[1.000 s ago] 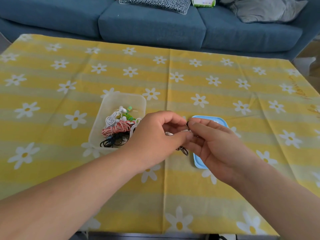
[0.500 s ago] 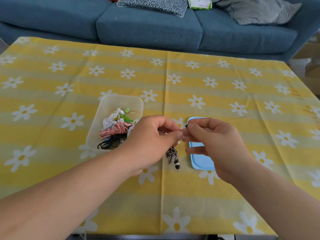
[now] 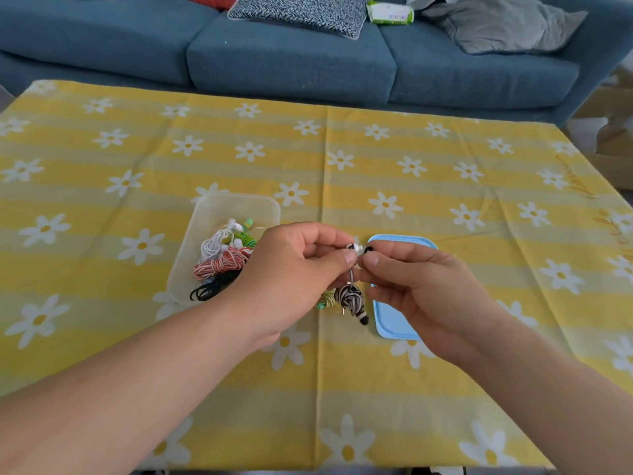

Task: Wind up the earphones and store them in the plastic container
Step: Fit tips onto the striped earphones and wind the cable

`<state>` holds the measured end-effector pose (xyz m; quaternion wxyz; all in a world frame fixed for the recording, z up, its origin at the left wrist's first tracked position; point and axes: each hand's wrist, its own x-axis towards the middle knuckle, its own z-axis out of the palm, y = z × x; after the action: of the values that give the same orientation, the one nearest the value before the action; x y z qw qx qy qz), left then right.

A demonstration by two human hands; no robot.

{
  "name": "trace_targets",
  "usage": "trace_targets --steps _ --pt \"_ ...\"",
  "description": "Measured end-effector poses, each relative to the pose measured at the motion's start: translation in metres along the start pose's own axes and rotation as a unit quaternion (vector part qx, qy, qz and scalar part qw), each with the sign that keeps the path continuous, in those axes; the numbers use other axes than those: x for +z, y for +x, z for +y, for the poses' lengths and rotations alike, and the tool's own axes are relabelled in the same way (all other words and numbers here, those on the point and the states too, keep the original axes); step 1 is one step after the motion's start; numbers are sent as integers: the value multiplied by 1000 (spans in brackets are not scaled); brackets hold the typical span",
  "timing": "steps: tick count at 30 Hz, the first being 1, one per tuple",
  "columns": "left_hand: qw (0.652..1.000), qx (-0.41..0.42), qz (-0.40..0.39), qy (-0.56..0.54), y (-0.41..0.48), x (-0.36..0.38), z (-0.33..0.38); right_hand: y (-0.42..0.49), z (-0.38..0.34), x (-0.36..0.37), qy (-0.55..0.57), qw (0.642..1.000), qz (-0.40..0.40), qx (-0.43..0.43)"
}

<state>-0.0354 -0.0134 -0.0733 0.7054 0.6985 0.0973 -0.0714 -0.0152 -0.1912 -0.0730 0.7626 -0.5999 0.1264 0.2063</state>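
No legible text, green packet (image 3: pixel 390 12) print blurred, tablecloth (image 3: pixel 342 371) edge script unreadable

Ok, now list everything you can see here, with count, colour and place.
tablecloth: one, yellow with white daisies, across the table
sofa: one, blue, beyond the tablecloth
cushions: two, patterned black-and-white and grey, on the sofa
wipes pack: one, green, on the sofa
plastic container: one, translucent, left of centre
wound earphones: four, white, green, red-and-white, black, inside the container
striped earphones: one, black-and-white, held up, bundle dangling
green earphones: one, yellow-green, beside the striped bundle, partly hidden
lid: one, light blue, right of the container, partly hidden
left hand: one, pinching the striped earphones
right hand: one, pinching the striped earphones
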Motion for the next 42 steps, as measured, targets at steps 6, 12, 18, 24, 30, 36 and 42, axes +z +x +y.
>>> trace_targets --steps 6,12,18,24,30,36,42 --pt "999 32 -18 32 0 0 -1 1 -1 -1 -19 1000 3 -3" --pt "997 59 -23 40 -2 -1 2 1 -1 0 -11 1000 -5 -20" --pt "998 53 -15 24 -1 -1 1 -1 -1 2 -7 998 -12 -60" --pt "999 48 6 16 -2 0 3 -4 2 7 -2 996 -5 -89" --pt "998 51 18 20 -2 -2 2 -7 5 11 -31 994 0 -108" --pt "998 56 17 30 -2 1 3 -5 1 9 -75 988 26 -132" --pt "998 54 2 14 -5 2 6 -3 0 4 -34 994 13 -108"
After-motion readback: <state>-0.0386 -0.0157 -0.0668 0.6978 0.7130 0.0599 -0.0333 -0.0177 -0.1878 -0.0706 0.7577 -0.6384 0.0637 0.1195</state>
